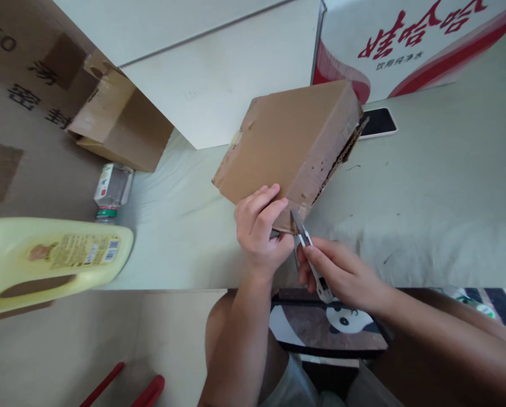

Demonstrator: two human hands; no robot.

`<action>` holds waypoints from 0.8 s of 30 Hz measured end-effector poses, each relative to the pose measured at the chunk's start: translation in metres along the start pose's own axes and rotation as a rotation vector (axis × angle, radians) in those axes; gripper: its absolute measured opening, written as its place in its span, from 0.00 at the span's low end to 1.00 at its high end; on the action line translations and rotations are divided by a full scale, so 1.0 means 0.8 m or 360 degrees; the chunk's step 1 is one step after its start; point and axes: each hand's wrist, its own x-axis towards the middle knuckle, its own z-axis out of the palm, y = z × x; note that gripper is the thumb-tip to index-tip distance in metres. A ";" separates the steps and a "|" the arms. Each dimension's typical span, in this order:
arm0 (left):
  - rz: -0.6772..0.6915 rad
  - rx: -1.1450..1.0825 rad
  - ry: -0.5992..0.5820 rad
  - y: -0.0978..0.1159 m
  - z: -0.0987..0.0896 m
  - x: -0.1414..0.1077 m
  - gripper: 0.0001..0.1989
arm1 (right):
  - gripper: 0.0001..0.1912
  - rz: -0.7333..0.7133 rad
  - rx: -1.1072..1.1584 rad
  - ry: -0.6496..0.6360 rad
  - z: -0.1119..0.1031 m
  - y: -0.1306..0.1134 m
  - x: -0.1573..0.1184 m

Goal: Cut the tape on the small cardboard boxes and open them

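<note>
A brown cardboard box (pixel 284 141) is tilted above the pale cloth-covered surface, its right edge torn and ragged. My left hand (pixel 261 229) grips the box's near corner, fingers on top and thumb underneath. In my right hand (pixel 337 268) is a white utility knife (pixel 314 260), held with the fingers wrapped around its handle. The knife's blade touches the cardboard at the near corner, close to my left fingertips. Part of the right hand's grip is hidden behind the handle.
A phone (pixel 379 122) lies behind the box, near a red-and-white carton (pixel 388 51). White panels stand at the back. To the left are a smaller open cardboard box (pixel 126 124), a clear bottle (pixel 113 189) and a large yellow jug (pixel 58 260). Dark scraps dot the cloth (pixel 439 198).
</note>
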 end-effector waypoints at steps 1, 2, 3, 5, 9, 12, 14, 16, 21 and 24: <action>0.0000 -0.0001 -0.0001 0.000 0.000 0.000 0.20 | 0.27 -0.0008 -0.0008 -0.0008 0.000 0.000 0.000; 0.0002 -0.0005 0.0001 0.000 0.000 0.000 0.20 | 0.27 -0.0014 -0.0017 -0.0016 0.000 0.000 0.000; 0.0005 -0.0010 0.0006 0.001 0.000 0.001 0.20 | 0.27 -0.0018 -0.0023 -0.0020 0.001 0.000 -0.001; 0.0010 -0.0016 0.0008 0.001 -0.001 0.001 0.20 | 0.27 -0.0023 -0.0031 -0.0024 0.001 0.000 0.000; 0.0006 -0.0023 -0.0007 0.000 -0.002 0.000 0.21 | 0.25 -0.0001 -0.0048 -0.0043 0.003 0.000 0.001; -0.0010 -0.0040 -0.0011 -0.001 -0.002 -0.001 0.21 | 0.24 0.0003 -0.0066 -0.0052 0.003 0.000 0.001; -0.0015 -0.0044 -0.0018 -0.001 -0.002 -0.001 0.21 | 0.24 -0.0002 -0.0080 -0.0050 0.003 -0.001 0.000; -0.0007 -0.0039 -0.0013 0.000 -0.002 0.000 0.21 | 0.23 -0.0002 -0.0094 -0.0043 0.003 -0.001 0.000; 0.0001 -0.0042 0.0020 0.000 0.000 0.001 0.21 | 0.23 -0.0015 -0.0110 -0.0042 0.002 -0.001 0.000; 0.0001 -0.0049 0.0018 0.000 0.001 0.001 0.21 | 0.24 -0.0033 -0.0104 -0.0002 0.001 -0.001 0.001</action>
